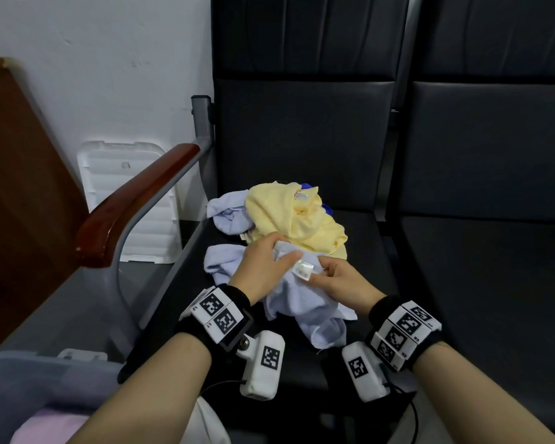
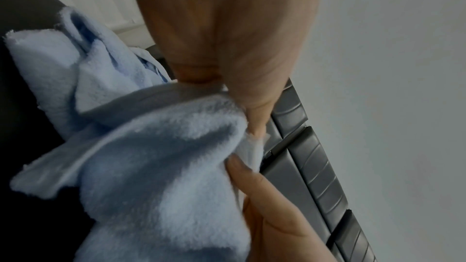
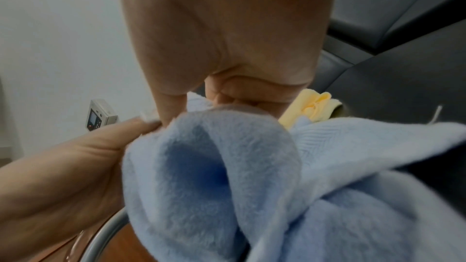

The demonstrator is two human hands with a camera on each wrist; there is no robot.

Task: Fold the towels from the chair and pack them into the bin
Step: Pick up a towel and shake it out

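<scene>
The light blue towel lies crumpled on the front of the dark chair seat — no clear long axis; one end trails toward the person. Behind it, touching, lies a heap: a yellow towel over another pale blue towel. The wooden armrest borders the seat on the left; a white foam tray leans on the wall beyond. The bin stands at lower left, pink cloth inside.

The left hand pinches the towel edge between thumb and fingers. The right hand pinches the same edge beside a white sewn label — print unreadable.
</scene>
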